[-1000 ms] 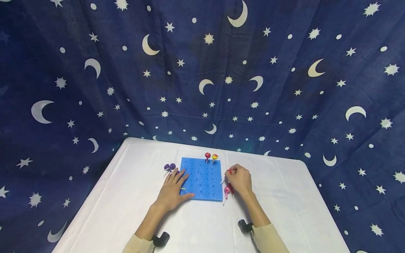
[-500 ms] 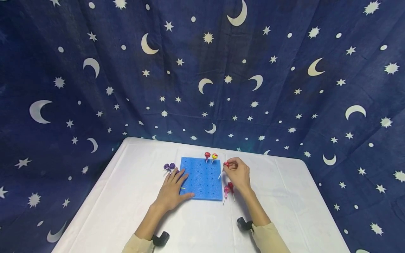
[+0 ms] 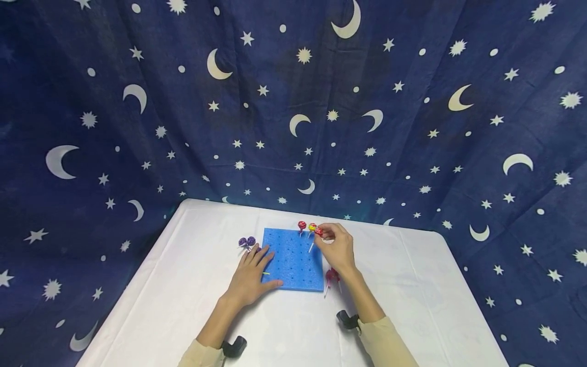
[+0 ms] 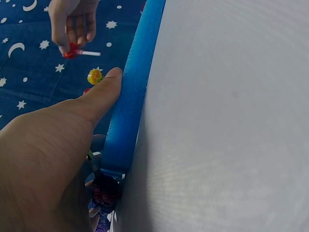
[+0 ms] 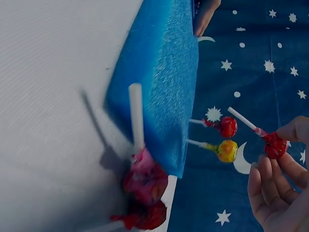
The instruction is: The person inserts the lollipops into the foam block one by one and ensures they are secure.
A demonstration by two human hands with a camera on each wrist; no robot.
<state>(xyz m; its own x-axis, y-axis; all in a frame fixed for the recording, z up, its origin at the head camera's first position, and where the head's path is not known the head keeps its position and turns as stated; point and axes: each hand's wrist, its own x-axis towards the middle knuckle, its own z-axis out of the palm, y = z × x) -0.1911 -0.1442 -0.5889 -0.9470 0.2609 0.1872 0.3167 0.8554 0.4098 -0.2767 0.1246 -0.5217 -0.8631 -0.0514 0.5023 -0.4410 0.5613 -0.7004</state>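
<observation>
A blue foam board point(image 3: 298, 262) with rows of small holes lies on the table. My left hand point(image 3: 249, 278) rests on its left edge, fingers spread, thumb along the front. My right hand point(image 3: 338, 250) pinches a red lollipop point(image 5: 275, 146) by its wrapped head, above the board's back right part. Its white stick point(image 5: 242, 118) points down toward the board, apart from it. At the back edge a red lollipop point(image 3: 301, 225) and a yellow lollipop point(image 5: 227, 151) stand upright in the board.
Purple lollipops point(image 3: 246, 242) lie left of the board, one partly hidden by my left fingers. A pink lollipop point(image 5: 145, 181) and a red one point(image 5: 152, 216) lie at its right. The white table point(image 3: 394, 285) meets a starry curtain point(image 3: 293, 102) behind.
My right hand has carried the red lollipop up, back and leftward, from beside the board to over its back right part. My left hand stays put.
</observation>
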